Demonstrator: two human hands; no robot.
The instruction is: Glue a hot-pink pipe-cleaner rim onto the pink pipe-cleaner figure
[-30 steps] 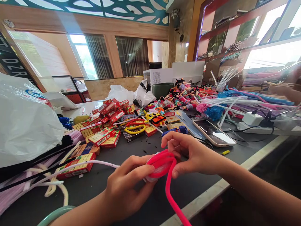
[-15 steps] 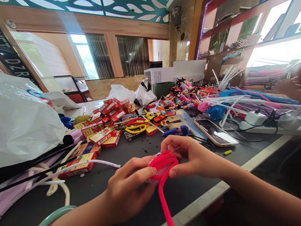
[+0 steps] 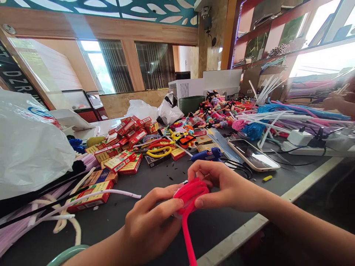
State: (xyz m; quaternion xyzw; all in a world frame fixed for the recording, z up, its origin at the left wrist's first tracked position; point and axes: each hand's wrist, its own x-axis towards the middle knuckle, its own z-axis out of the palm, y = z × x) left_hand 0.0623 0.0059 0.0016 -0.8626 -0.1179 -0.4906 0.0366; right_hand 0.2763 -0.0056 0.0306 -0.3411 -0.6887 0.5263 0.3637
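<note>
A hot pink pipe cleaner (image 3: 189, 236) is wound in several loops round a small whitish piece, mostly hidden by the loops and fingers. My left hand (image 3: 155, 214) grips this bundle from the left, thumb and fingers pressed on its side. On the right, my right hand (image 3: 222, 184) pinches the loops, its thumb lying over the strand and its fingers curled behind. The free end of the pipe cleaner hangs down toward the table's front edge. Just beyond my right hand lies a blue glue gun (image 3: 206, 155).
Small red boxes (image 3: 122, 160) and yellow-handled pliers (image 3: 159, 151) lie at the left middle. A phone (image 3: 253, 155) and a power strip (image 3: 307, 149) are to the right. Little dolls (image 3: 216, 114) and pipe-cleaner bundles (image 3: 294, 118) fill the back. Another person's hand (image 3: 340, 101) shows at far right.
The pink strand has come round to the left across the loops, with my right thumb moving slightly left along with it. My left hand keeps its grip.
</note>
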